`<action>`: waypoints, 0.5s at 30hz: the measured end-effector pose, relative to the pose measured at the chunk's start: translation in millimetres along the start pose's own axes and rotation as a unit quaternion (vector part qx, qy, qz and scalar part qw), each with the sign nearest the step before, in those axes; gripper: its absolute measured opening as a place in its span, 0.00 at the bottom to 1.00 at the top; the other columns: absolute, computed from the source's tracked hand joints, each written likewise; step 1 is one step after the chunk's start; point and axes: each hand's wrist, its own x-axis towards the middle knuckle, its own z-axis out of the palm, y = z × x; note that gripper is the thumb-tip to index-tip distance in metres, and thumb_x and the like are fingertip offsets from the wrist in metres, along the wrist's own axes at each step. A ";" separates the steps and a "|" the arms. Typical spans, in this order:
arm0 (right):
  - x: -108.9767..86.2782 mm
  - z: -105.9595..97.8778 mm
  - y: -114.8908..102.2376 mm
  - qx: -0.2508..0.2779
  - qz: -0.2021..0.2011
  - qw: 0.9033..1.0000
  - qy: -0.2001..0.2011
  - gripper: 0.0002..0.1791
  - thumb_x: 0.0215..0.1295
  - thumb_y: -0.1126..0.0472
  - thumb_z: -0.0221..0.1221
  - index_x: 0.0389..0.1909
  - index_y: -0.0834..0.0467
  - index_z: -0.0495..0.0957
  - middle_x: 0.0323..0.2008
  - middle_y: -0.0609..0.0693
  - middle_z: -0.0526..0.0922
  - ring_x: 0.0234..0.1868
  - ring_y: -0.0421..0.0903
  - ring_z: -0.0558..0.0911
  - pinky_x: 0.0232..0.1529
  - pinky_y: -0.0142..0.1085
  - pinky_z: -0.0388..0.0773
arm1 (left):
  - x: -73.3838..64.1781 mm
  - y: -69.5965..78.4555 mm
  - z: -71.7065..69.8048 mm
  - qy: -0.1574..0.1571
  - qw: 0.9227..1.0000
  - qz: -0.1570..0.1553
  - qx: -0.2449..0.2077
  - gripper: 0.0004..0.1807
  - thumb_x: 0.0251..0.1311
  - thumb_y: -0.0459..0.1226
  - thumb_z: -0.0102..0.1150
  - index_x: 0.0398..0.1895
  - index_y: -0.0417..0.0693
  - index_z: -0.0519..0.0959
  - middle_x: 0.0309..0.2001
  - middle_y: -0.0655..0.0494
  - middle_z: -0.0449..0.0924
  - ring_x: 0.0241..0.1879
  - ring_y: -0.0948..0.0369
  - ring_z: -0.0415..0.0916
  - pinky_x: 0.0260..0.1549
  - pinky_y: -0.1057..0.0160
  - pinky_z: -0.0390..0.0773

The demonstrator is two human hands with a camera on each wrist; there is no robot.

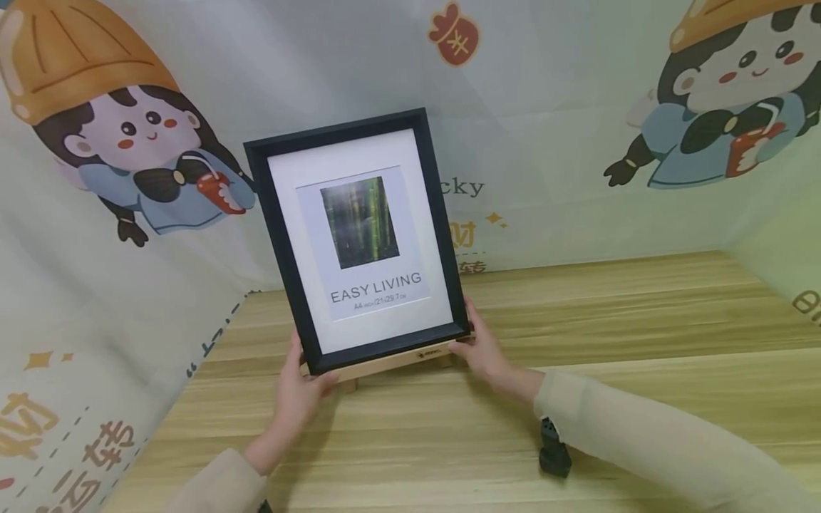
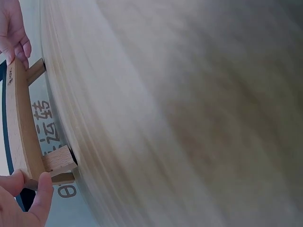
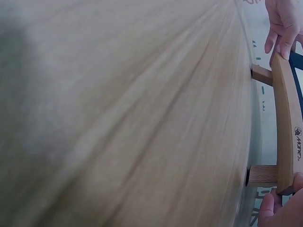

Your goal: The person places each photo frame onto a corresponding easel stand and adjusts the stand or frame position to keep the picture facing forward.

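A black picture frame (image 1: pixel 442 231) with a white mat, a bamboo picture and the words EASY LIVING leans back, slightly turned, on a small wooden easel (image 1: pixel 385 365). My left hand (image 1: pixel 298 395) grips the left end of the easel's ledge, thumb in front, at the frame's lower left corner. At the lower right corner my right hand (image 1: pixel 490 356) holds the ledge's other end. The left wrist view shows the thumb and fingers of the left hand (image 2: pixel 28 205) around the ledge end, beside a short wooden leg (image 2: pixel 60 160). In the right wrist view a logo marks the ledge (image 3: pixel 285 109).
The easel stands toward the back of a wood-grain table (image 1: pixel 609 320). Behind it hangs a pale cloth (image 1: pixel 545 92) printed with cartoon figures and lettering, which also lines the left side. A small black device (image 1: pixel 554 449) is under the right sleeve (image 1: pixel 641 427).
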 end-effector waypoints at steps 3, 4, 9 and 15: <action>-0.3 -2.5 0.7 0.001 0.000 1.000 0.002 0.47 0.54 0.82 0.53 0.71 0.56 0.43 0.56 0.68 0.65 0.45 0.58 0.75 0.45 0.37 0.75 | 1.2 1.4 2.3 -0.002 1.000 -0.002 -0.003 0.55 0.49 0.18 0.57 0.73 0.58 0.38 0.61 0.30 0.58 0.27 0.57 0.76 0.24 0.64 0.81; -0.5 -3.4 1.0 0.001 -0.002 1.000 0.002 0.47 0.54 0.82 0.53 0.71 0.57 0.43 0.56 0.68 0.65 0.45 0.58 0.75 0.45 0.37 0.75 | 1.5 1.9 3.2 -0.003 1.000 -0.001 -0.004 0.54 0.49 0.18 0.57 0.73 0.58 0.39 0.61 0.31 0.59 0.26 0.57 0.76 0.23 0.65 0.80; -1.3 -7.8 2.6 0.003 -0.007 1.000 0.007 0.47 0.53 0.82 0.52 0.71 0.58 0.43 0.59 0.69 0.63 0.48 0.58 0.74 0.47 0.38 0.74 | 2.6 4.2 8.0 -0.002 1.000 0.007 -0.003 0.54 0.48 0.18 0.57 0.73 0.56 0.40 0.60 0.30 0.60 0.24 0.57 0.75 0.20 0.67 0.77; -5.0 -13.6 1.9 -0.007 -0.013 1.000 0.015 0.46 0.54 0.82 0.51 0.71 0.59 0.41 0.65 0.67 0.56 0.53 0.60 0.72 0.51 0.41 0.73 | 5.4 5.0 15.0 -0.001 1.000 0.013 0.004 0.54 0.48 0.19 0.58 0.73 0.57 0.41 0.60 0.30 0.61 0.22 0.57 0.75 0.19 0.64 0.78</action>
